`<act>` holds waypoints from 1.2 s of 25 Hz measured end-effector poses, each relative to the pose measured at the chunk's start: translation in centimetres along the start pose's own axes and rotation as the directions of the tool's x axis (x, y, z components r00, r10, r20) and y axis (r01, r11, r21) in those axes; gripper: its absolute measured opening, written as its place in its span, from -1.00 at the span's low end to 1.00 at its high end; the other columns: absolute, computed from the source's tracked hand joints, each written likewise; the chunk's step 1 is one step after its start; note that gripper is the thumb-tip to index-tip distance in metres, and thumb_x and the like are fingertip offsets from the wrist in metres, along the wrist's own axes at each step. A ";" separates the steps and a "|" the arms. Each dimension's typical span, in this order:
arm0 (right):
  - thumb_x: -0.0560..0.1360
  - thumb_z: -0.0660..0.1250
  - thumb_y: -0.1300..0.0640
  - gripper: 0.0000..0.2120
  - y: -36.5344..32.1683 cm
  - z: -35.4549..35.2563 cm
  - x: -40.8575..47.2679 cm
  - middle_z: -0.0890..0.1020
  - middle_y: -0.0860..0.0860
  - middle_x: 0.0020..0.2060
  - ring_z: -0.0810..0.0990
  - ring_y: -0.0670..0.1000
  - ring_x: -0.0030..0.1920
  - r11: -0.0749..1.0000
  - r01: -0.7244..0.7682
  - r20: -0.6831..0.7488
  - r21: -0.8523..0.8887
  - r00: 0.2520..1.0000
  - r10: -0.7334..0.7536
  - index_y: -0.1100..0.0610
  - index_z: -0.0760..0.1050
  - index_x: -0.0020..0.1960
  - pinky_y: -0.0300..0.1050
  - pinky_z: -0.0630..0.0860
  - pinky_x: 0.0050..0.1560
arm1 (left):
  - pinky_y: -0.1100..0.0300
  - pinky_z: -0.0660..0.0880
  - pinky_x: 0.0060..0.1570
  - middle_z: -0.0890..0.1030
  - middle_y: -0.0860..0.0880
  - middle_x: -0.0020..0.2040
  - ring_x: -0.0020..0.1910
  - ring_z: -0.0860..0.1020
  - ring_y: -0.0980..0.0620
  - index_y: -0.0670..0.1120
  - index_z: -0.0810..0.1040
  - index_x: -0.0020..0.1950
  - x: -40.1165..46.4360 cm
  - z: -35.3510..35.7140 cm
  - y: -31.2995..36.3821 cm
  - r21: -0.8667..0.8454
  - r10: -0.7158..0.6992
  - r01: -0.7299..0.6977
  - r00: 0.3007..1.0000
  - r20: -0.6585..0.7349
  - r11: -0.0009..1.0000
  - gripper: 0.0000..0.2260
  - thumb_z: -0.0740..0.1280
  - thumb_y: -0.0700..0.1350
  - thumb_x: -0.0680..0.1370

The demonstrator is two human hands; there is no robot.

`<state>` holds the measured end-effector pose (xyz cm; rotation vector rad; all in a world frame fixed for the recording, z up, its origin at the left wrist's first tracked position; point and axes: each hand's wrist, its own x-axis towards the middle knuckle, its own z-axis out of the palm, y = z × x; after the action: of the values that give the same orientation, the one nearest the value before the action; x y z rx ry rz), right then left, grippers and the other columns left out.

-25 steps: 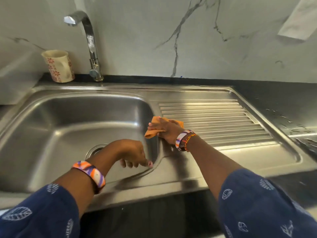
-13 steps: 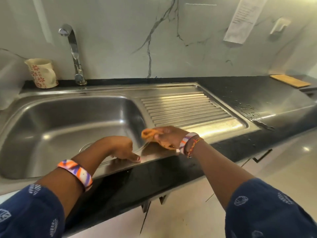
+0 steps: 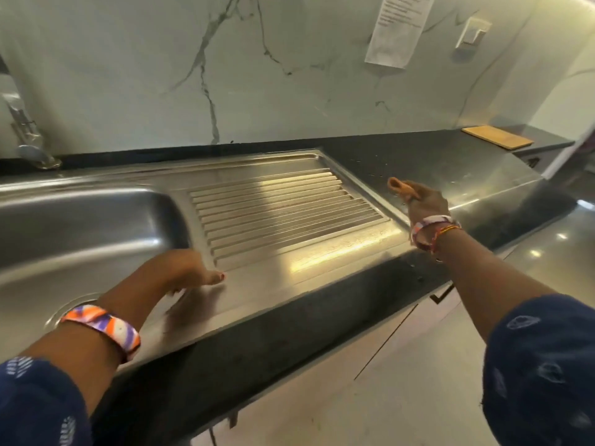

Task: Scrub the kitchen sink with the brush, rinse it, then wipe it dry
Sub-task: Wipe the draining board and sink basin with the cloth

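Observation:
The steel sink (image 3: pixel 80 226) fills the left, with its ribbed drainboard (image 3: pixel 283 214) in the middle. My right hand (image 3: pixel 425 201) grips a crumpled orange cloth (image 3: pixel 401 187) above the black counter, just past the drainboard's right rim. My left hand (image 3: pixel 190 268) rests on the sink's front rim between bowl and drainboard, fingers curled under and thumb out, holding nothing. The tap (image 3: pixel 29 136) shows at the far left edge. No brush is in view.
A black countertop (image 3: pixel 450 165) with water drops runs right to a wooden board (image 3: pixel 497 137). A paper sheet (image 3: pixel 399 27) and a wall switch (image 3: pixel 473 33) hang on the marble wall. Cabinet fronts and pale floor lie below the counter edge.
My right hand carried the orange cloth off the drainboard's left side, rightward past its right rim over the counter. The view swung right; the cup left view. My left hand stays on the rim.

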<state>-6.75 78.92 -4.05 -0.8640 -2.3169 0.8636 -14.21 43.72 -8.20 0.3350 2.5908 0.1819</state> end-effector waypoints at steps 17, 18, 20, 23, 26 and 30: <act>0.49 0.33 -0.02 -0.66 1.7 3.8 -2.2 0.61 0.15 0.07 0.58 0.14 0.09 0.635 0.156 0.344 -0.757 0.920 0.185 0.22 0.54 0.13 -0.06 0.50 0.10 | 0.15 0.52 -0.17 0.54 -0.11 -0.16 -0.18 0.55 -0.04 -0.13 0.41 -0.11 2.7 1.4 -1.5 -0.191 -0.007 0.006 1.000 -0.006 0.982 -0.65 0.30 0.17 0.51; 0.48 0.34 0.01 -0.69 0.6 4.3 -3.8 0.61 0.15 0.05 0.58 0.14 0.08 0.636 0.172 0.352 -0.752 0.921 0.167 0.22 0.55 0.09 -0.06 0.50 0.10 | 0.14 0.53 -0.15 0.56 -0.11 -0.16 -0.18 0.56 -0.04 -0.14 0.44 -0.09 2.3 1.4 -2.1 -0.187 -0.005 0.008 1.000 0.013 0.982 -0.64 0.28 0.17 0.53; 0.46 0.36 0.04 -0.71 -2.5 5.5 -7.7 0.62 0.14 0.04 0.58 0.15 0.08 0.645 0.211 0.370 -0.734 0.921 0.120 0.22 0.55 0.07 -0.05 0.51 0.09 | 0.13 0.53 -0.09 0.61 -0.11 -0.13 -0.18 0.59 -0.02 -0.15 0.47 -0.05 1.3 1.1 -4.4 -0.139 -0.008 0.015 0.999 0.048 0.990 -0.62 0.22 0.19 0.55; 0.48 0.34 0.08 -0.71 -7.9 7.5 -13.9 0.61 0.16 0.09 0.56 0.17 0.14 0.637 0.324 0.437 -0.699 0.899 0.022 0.23 0.54 0.12 -0.01 0.50 0.13 | 0.16 0.53 -0.13 0.64 -0.09 -0.15 -0.28 0.58 0.03 -0.13 0.46 -0.12 -0.3 0.8 -8.5 -0.105 -0.006 0.015 0.996 0.085 0.994 -0.63 0.18 0.18 0.57; 0.48 0.31 0.17 -0.71 -13.3 9.9 -20.1 0.60 0.16 0.14 0.55 0.16 0.20 0.611 0.490 0.544 -0.621 0.831 -0.115 0.23 0.53 0.17 -0.03 0.50 0.14 | 0.24 0.47 -0.29 0.60 -0.04 -0.21 -0.37 0.54 0.06 -0.16 0.49 -0.05 -2.8 0.6 -12.4 -0.095 -0.024 0.041 0.985 0.172 0.995 -0.65 0.18 0.13 0.59; 0.48 0.29 0.21 -0.73 -19.1 13.6 -27.1 0.62 0.14 0.10 0.58 0.15 0.14 0.581 0.648 0.676 -0.493 0.705 -0.213 0.22 0.55 0.16 -0.05 0.53 0.09 | 0.29 0.41 -0.36 0.58 0.02 -0.26 -0.40 0.52 0.10 -0.07 0.53 -0.13 -6.5 0.5 -17.3 -0.036 -0.031 0.038 0.983 0.181 0.999 -0.79 0.22 0.01 0.59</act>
<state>-4.79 43.17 -6.05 -0.1856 -3.2688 -0.1027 -12.00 25.37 -8.82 0.2791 2.4092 0.1809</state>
